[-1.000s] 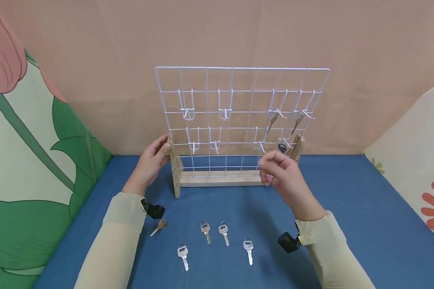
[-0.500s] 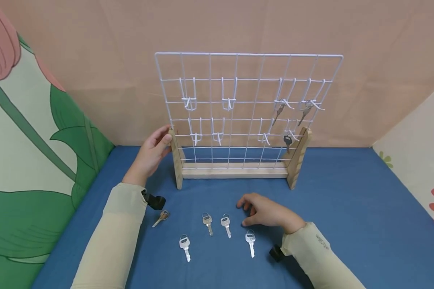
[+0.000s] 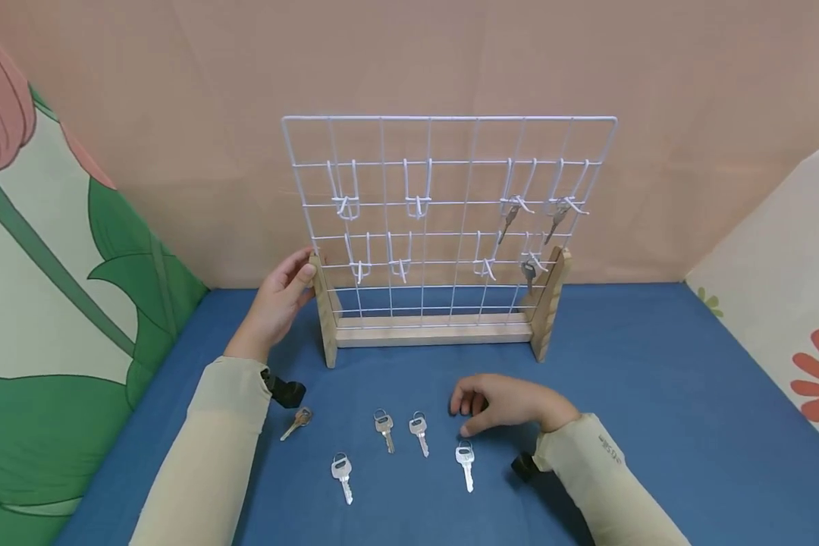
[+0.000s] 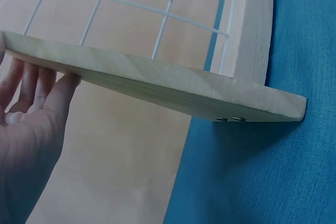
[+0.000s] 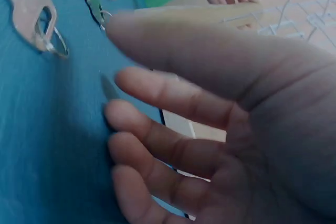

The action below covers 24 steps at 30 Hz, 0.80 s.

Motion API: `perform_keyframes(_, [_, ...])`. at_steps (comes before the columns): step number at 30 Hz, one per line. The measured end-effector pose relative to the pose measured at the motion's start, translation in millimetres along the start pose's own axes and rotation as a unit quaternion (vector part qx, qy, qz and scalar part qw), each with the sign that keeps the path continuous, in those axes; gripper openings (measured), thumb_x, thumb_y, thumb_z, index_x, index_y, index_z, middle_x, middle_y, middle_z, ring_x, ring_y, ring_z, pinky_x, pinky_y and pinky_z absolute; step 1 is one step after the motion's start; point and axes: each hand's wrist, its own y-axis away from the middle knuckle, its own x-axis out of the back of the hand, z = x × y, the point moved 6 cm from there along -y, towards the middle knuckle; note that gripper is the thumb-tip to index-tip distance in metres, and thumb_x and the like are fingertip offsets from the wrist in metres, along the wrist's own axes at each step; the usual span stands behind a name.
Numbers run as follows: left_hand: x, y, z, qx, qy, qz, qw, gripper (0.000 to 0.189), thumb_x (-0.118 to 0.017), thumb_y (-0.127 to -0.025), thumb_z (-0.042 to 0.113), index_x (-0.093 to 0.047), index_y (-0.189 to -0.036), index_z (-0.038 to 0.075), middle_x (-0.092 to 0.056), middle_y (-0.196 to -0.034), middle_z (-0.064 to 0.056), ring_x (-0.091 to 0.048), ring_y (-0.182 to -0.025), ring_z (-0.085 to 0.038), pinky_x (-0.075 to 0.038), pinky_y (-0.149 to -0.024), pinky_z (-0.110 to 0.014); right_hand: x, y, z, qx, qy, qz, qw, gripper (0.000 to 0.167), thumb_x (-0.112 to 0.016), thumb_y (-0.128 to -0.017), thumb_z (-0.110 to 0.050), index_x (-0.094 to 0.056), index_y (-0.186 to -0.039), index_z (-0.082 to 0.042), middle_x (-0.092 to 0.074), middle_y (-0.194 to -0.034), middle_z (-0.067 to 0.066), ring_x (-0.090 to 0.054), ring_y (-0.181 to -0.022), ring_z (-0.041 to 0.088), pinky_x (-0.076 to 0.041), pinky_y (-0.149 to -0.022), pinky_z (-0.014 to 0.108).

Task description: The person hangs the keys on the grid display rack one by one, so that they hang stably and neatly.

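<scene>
My left hand (image 3: 273, 307) grips the left wooden end post (image 4: 173, 82) of a white wire rack (image 3: 450, 117), thumb on one face and fingers behind. Keys hang from hooks on its right side: two on the upper row, including the rightmost key (image 3: 557, 218), and a dark-headed key (image 3: 528, 273) on the lower row. Just above the table, my right hand (image 3: 508, 402) hovers with loosely bent fingers and nothing in them. Its thumb tip is close over the ring of a silver key (image 3: 465, 457), which the right wrist view also shows large at upper left.
Several more ringed keys lie on the blue cloth: a left front key (image 3: 341, 474), two middle ones including a key (image 3: 418, 431), and a brownish key (image 3: 298, 422) beside the left sleeve. Bare hooks, such as the upper left hook (image 3: 344, 205), line the rack.
My right hand has come down from the rack's lower right hooks to the table beside the nearest key. The left hand has stayed on the post. The head view has shifted slightly.
</scene>
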Motion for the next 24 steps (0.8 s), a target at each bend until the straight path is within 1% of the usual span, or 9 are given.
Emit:
perform_keyframes(3, [-9.3, -0.5, -5.8, 0.007, 0.007, -0.005, 0.9999, 0.057, -0.044, -0.109, 0.023, -0.025, -0.16, 0.003, -0.03, -0.159, -0.024, -0.03, -0.148, -0.032, -0.031, -0.117, -0.048, -5, 6.1, 3, 0.003, 0.012, -0.026, 0.9996, 0.022, -0.084, -0.085, -0.019, -0.069, -0.1, -0.012, -0.06, -0.091, 0.0, -0.053, -0.081, 0.012, -0.047, -0.071, 0.026])
perform_keyframes(6, [-14.6, -0.6, -8.0, 0.008, 0.006, -0.01, 0.9999, 0.058, -0.044, -0.109, 0.024, -0.024, -0.16, 0.004, -0.03, -0.16, -0.024, -0.029, -0.149, -0.032, -0.031, -0.117, -0.048, -10, 8.3, 1, 0.019, 0.054, -0.023, 0.9981, 0.019, -0.087, -0.081, -0.017, -0.07, -0.09, -0.015, -0.058, -0.087, -0.006, -0.051, -0.079, 0.008, -0.046, -0.07, 0.023])
perform_keyframes(10, [-8.3, 2.3, -6.2, 0.013, -0.007, -0.004, 0.9999, 0.058, -0.043, -0.11, 0.025, -0.023, -0.161, 0.005, -0.029, -0.161, -0.022, -0.027, -0.15, -0.03, -0.029, -0.118, -0.049, -17, 3.2, -7, 0.043, 0.102, -0.015, 0.9937, 0.016, -0.085, -0.082, -0.014, -0.07, -0.081, -0.018, -0.057, -0.081, -0.011, -0.05, -0.078, 0.004, -0.045, -0.07, 0.02])
perform_keyframes(12, [-3.8, 4.1, -3.8, 0.014, -0.012, -0.003, 0.9998, 0.059, -0.042, -0.11, 0.025, -0.021, -0.161, 0.004, -0.028, -0.162, -0.022, -0.026, -0.15, -0.031, -0.027, -0.118, -0.051, -20, -0.4, -11, 0.045, 0.112, -0.019, 0.9925, 0.016, -0.083, -0.084, -0.012, -0.07, -0.079, -0.018, -0.056, -0.08, -0.012, -0.049, -0.077, 0.003, -0.044, -0.068, 0.019])
perform_keyframes(14, [-0.4, 5.4, -1.0, 0.012, -0.018, -0.001, 0.9998, 0.061, -0.042, -0.11, 0.027, -0.02, -0.161, 0.004, -0.027, -0.162, -0.023, -0.025, -0.15, -0.032, -0.026, -0.118, -0.052, -21, -3.6, -14, 0.041, 0.11, -0.026, 0.9927, 0.016, -0.081, -0.086, -0.01, -0.069, -0.078, -0.018, -0.056, -0.077, -0.012, -0.049, -0.071, 0.002, -0.043, -0.064, 0.018])
perform_keyframes(16, [1.5, 5.7, 0.9, 0.006, -0.015, 0.001, 0.9999, 0.062, -0.043, -0.11, 0.029, -0.019, -0.161, 0.003, -0.026, -0.162, -0.024, -0.024, -0.15, -0.033, -0.025, -0.118, -0.053, -20, -5.1, -17, 0.032, 0.11, -0.021, 0.9932, 0.018, -0.081, -0.086, -0.009, -0.067, -0.077, -0.017, -0.055, -0.072, -0.012, -0.048, -0.065, 0.001, -0.041, -0.06, 0.018])
perform_keyframes(18, [2.2, 6.6, 1.2, 0.005, -0.014, 0.004, 0.9999, 0.063, -0.043, -0.109, 0.029, -0.018, -0.161, 0.003, -0.025, -0.162, -0.024, -0.023, -0.15, -0.033, -0.025, -0.118, -0.052, -19, -4.4, -18, 0.013, 0.113, -0.01, 0.9935, 0.02, -0.081, -0.086, -0.009, -0.066, -0.076, -0.017, -0.054, -0.066, -0.011, -0.046, -0.058, 0.002, -0.039, -0.055, 0.018])
perform_keyframes(21, [1.4, 7.9, 0.8, 0.006, -0.011, 0.008, 0.9999, 0.062, -0.042, -0.11, 0.027, -0.017, -0.161, 0.002, -0.023, -0.163, -0.024, -0.022, -0.151, -0.033, -0.024, -0.118, -0.05, -16, 0.6, -19, -0.029, 0.127, 0.01, 0.9915, 0.022, -0.083, -0.084, -0.011, -0.065, -0.071, -0.016, -0.052, -0.06, -0.009, -0.044, -0.054, 0.004, -0.036, -0.051, 0.019])
perform_keyframes(24, [-2.7, 7.4, 1.0, 0.003, -0.008, 0.004, 1.0, 0.061, -0.041, -0.11, 0.026, -0.017, -0.161, 0.001, -0.022, -0.163, -0.024, -0.022, -0.151, -0.033, -0.024, -0.118, -0.05, -16, 8.0, -20, -0.072, 0.136, 0.024, 0.9877, 0.026, -0.085, -0.082, -0.014, -0.065, -0.065, -0.016, -0.051, -0.058, -0.009, -0.043, -0.052, 0.005, -0.033, -0.05, 0.021])
